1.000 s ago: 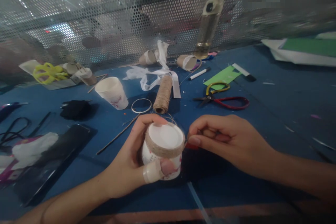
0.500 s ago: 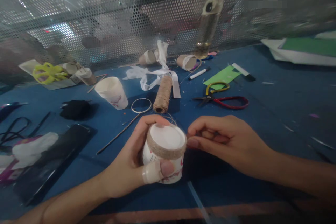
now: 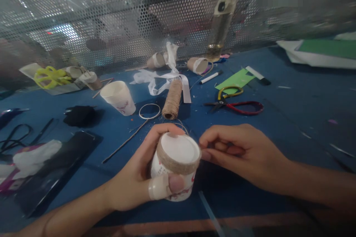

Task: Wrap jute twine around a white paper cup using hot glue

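Note:
In the head view a printed paper cup [image 3: 174, 192] is upside down, its white base up and tilted slightly toward the right. A band of brown twine [image 3: 178, 164] circles it just below the base rim. My left hand [image 3: 150, 166] wraps the cup from the left, thumb with a tape strip in front, other fingers behind. At the cup's right edge my right hand [image 3: 233, 148] pinches the twine, though little of the strand shows between its fingertips. Beyond the cup lies a spool of twine [image 3: 172, 100], with loose strands trailing toward the cup.
Scissors [image 3: 222, 102] with red and yellow handles lie beyond my right hand. Stacked paper cups [image 3: 118, 96], a white ring [image 3: 149, 111] and a twine-covered stick [image 3: 125, 142] are left of the spool. A bottle [image 3: 221, 26] stands against the perforated metal screen [image 3: 125, 3].
The cup has tipped a little more toward the right and its top has shifted slightly right in my left hand. My right hand moved slightly right, still pinched at the cup's edge.

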Demonstrator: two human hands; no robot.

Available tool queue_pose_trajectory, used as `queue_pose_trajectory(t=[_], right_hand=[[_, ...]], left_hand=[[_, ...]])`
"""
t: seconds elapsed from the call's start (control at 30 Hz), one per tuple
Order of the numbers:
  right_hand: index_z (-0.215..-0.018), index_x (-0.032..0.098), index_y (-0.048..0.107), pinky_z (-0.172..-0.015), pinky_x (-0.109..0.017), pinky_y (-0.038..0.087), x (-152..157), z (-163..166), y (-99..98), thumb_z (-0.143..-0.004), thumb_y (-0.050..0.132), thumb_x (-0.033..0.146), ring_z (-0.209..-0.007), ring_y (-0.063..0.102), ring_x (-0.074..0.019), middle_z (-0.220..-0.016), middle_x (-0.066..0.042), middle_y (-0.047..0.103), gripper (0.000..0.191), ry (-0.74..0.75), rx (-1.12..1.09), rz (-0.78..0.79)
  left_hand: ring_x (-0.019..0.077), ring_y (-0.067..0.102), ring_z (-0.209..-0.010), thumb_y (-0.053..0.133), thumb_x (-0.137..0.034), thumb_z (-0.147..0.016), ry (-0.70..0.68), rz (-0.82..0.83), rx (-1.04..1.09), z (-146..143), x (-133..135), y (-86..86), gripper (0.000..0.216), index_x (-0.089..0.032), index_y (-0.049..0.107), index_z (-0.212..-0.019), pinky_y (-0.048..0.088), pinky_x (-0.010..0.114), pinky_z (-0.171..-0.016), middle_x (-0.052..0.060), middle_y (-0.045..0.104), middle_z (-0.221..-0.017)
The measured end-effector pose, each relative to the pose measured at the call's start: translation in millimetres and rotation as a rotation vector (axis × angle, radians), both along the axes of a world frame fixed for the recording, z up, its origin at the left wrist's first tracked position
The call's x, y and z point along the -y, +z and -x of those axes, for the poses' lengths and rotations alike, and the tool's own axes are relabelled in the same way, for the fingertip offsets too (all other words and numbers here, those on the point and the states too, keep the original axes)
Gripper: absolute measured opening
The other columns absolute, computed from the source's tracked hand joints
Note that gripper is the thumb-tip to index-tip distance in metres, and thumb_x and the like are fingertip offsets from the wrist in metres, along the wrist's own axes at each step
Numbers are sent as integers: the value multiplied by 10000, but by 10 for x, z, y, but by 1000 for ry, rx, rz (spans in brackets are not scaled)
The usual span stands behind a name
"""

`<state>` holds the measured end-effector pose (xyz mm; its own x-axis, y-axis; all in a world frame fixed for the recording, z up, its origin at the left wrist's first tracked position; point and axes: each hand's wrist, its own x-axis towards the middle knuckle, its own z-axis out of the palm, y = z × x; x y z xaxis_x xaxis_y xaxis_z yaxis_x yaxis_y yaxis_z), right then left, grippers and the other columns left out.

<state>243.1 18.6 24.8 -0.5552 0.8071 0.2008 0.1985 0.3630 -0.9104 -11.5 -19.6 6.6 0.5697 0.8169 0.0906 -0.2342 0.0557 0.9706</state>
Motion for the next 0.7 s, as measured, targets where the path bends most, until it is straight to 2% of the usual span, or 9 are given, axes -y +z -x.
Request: queue_pose_trajectory(t=[0.27,0.37,0.5,0.7], right_hand=[[-859,201,711,-430,-219,232,16,-6,-65,-996,752,345,-445,255,-54,-526,124,407,203,23,-38,-24],[-878,199,729,-430,-219,237,15,-16,-113,-1008,759,331,-439,256,-50,-535,118,452,188,16,-80,-84],[-899,202,765,-452,-214,267,7,-34,-140,-1000,783,295,-454,310,-45,-575,106,519,139,11,-93,-145],[-907,206,762,-464,-196,311,-11,-41,-155,-1027,753,299,-499,425,-50,-677,58,648,153,-2,-52,-215]], left_hand=[[148,668,-987,819,-387,-981,-33,42,-7,34,1,-13,506,-451,614,-1439,576,255,-887,2,676,-1199],[158,664,-1019,857,-341,-943,-41,37,3,26,-1,-21,590,-464,614,-1466,580,251,-895,2,684,-1211],[150,686,-978,877,-227,-913,-90,88,60,-9,-13,-19,680,-504,587,-1462,595,241,-866,-21,716,-1123],[138,689,-998,855,-227,-938,-4,50,-11,29,-22,-8,614,-467,645,-1463,597,211,-896,-17,711,-1167]])
